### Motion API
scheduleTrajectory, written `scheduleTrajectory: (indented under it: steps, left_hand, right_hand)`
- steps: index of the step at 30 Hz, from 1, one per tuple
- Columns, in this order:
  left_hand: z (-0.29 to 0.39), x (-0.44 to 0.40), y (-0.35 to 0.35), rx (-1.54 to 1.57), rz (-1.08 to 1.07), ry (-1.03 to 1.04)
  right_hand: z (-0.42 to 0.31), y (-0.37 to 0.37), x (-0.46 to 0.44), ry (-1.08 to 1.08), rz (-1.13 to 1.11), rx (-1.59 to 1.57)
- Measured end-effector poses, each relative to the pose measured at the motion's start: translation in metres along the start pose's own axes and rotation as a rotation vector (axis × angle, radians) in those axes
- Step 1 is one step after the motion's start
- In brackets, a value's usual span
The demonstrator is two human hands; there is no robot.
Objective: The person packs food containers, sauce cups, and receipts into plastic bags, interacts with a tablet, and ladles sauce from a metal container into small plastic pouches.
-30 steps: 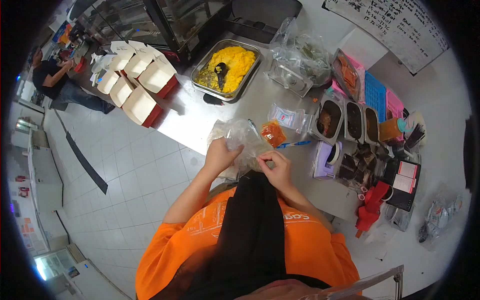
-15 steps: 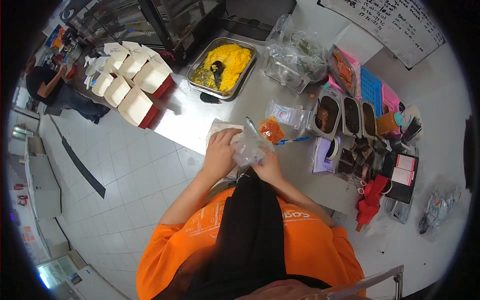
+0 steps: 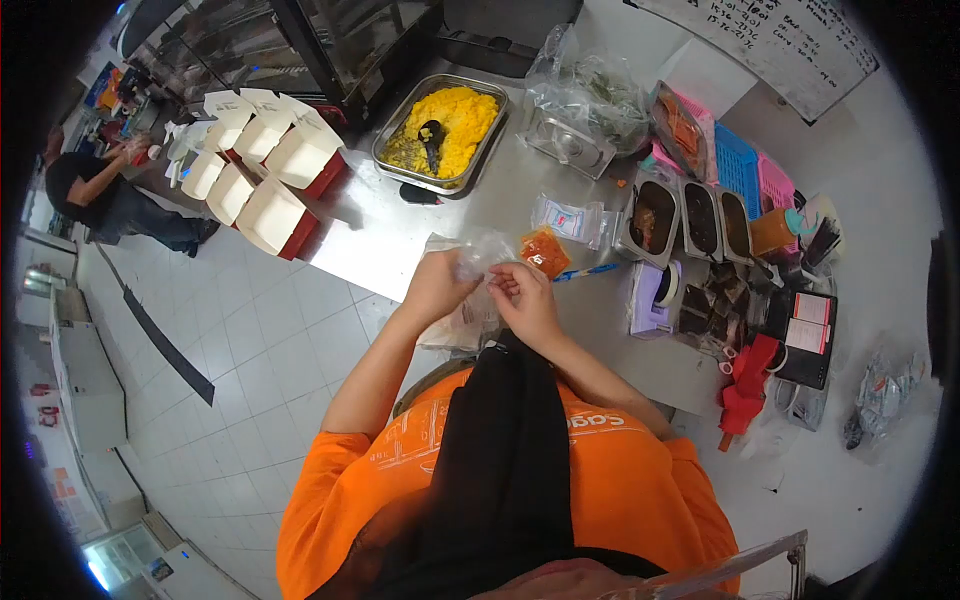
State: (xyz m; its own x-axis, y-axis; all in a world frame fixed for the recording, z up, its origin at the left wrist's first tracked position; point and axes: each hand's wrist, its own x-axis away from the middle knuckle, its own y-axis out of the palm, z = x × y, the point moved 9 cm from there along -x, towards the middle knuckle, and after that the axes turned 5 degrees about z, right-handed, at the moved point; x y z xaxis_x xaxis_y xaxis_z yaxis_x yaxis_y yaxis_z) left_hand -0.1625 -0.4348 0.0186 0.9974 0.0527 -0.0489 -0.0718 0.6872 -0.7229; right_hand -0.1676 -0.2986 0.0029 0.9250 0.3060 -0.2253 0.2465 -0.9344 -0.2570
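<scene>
Two bare hands, which I viewed from afar through the head camera, occupied the near side of the metal tray (image 3: 415, 181), taken as landmark. The left hand (image 3: 442, 290) gripped a clear plastic bag (image 3: 489, 250), located between the tray and the wearer. The right hand (image 3: 524, 304) was curled, its thumb and fingertips drawn together at the bag's edge; I could not tell whether film lay between them. Below the hands, farther from the tray than the bag, lay a pale packet (image 3: 462, 328), its contents unclear to me. The tray rested on the bench (image 3: 362, 220) and held yellow food (image 3: 465, 120) with a black spoon (image 3: 432, 142). Left of the tray stood six open cartons (image 3: 270, 215); right of it, a sack of greenery (image 3: 603, 95). Nearer the wearer and right of the tray, I noted an orange packet (image 3: 543, 254) and a blue pen (image 3: 587, 272).
</scene>
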Motion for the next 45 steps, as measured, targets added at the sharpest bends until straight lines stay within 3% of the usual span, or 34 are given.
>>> scheduleTrajectory:
  steps: [3,6,9,15,21,33,39,42,45]
  left_hand:
    - [-0.023,0.007,0.011,0.493,-0.140,-0.315]
    - [-0.040,0.012,0.019,0.695,-0.116,-0.389]
    - [-0.050,0.014,0.024,0.796,-0.126,-0.420]
    - [-0.053,0.015,0.026,0.873,-0.101,-0.445]
    - [-0.049,0.014,0.026,0.915,-0.110,-0.429]
    - [-0.056,0.015,0.031,0.858,-0.097,-0.414]
    - [-0.049,0.017,0.034,0.855,-0.086,-0.270]
    - [-0.046,0.019,0.029,0.827,-0.013,-0.231]
    - [-0.054,0.021,0.034,0.860,0.010,-0.316]
  right_hand:
    - [-0.014,0.005,0.006,-0.154,-0.007,0.015]
    - [-0.024,0.023,0.017,-0.217,-0.167,0.047]
    - [-0.037,0.029,0.021,-0.362,-0.143,0.143]
    - [-0.035,0.033,0.020,-0.397,-0.128,0.181]
    - [0.030,0.036,0.019,0.279,-0.018,-0.502]
    - [0.043,0.044,0.011,0.415,-0.180,-0.512]
    - [0.046,0.036,0.011,0.427,-0.054,-0.487]
    - [0.047,0.039,0.012,0.455,-0.098,-0.534]
    - [0.035,0.036,0.011,0.423,-0.161,-0.469]
